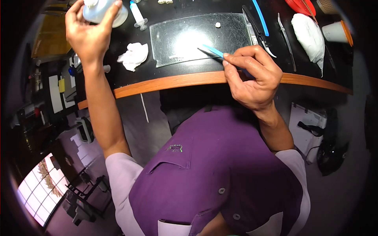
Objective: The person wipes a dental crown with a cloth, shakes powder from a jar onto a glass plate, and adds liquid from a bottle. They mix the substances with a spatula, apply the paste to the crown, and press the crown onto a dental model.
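My left hand is raised at the upper left, its fingers wrapped round a translucent bottle of pale bluish liquid with a white cap. Between thumb and fingers of my right hand is a slim blue-handled tool with a dark pointed tip. That tip is over the front part of a scratched glass plate, beside a bright light reflection. A small whitish lump rests near the plate's back edge. Crumpled white tissue lies left of the plate, below a syringe.
Right of the plate are black-handled tweezers with a curved tip, a blue stick and a metal instrument. Farther right lie a white wrapped bundle, a white cup and a red bowl. A wooden edge borders the black table.
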Motion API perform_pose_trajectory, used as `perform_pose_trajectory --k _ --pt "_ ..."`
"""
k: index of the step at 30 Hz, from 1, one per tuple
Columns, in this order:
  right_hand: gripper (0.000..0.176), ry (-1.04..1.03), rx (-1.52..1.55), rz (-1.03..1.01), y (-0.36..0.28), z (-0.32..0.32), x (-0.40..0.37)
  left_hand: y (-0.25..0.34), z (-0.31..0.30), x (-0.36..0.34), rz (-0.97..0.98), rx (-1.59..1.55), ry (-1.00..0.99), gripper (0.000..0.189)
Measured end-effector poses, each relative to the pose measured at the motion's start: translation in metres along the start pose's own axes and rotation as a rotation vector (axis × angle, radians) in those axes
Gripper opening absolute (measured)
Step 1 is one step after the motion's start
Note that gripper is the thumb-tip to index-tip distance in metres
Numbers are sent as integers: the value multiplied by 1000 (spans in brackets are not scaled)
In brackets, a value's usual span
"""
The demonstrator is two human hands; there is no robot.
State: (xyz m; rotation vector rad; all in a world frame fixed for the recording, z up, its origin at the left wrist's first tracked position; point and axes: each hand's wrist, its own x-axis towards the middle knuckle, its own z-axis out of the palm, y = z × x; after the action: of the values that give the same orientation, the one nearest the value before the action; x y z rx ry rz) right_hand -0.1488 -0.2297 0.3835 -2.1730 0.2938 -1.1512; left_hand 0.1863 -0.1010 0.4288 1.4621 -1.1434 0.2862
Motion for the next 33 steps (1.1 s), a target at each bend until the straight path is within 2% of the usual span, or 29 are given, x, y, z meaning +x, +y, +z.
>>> perform_pose_trajectory --k 2,3,6,7,12,14,15,19,33 --pt "17 51 -7 40 -1 0 1 26 5 -6 97 -42 -48 59" --pt "17 74 -10 58 -1 0 1 45 2 -8 111 185 -133 63" --pt "18 72 3 92 0 0 0 88 -4 -8 351 553 -408 61" --pt "18 73 5 94 -1 0 0 89 -4 -9 424 606 -431 60" --pt "18 77 23 89 0 0 -1 115 5 -22 511 840 -647 43" --pt "18 79 27 89 0 0 -1 121 8 -26 524 899 -720 62" --pt "18 80 28 88 0 0 -1 123 9 -27 527 916 -757 59" --pt "19 73 23 89 0 -1 -2 121 15 -35 567 990 -789 54" --pt "18 80 29 92 0 0 -3 110 22 -45 592 1001 -852 61"
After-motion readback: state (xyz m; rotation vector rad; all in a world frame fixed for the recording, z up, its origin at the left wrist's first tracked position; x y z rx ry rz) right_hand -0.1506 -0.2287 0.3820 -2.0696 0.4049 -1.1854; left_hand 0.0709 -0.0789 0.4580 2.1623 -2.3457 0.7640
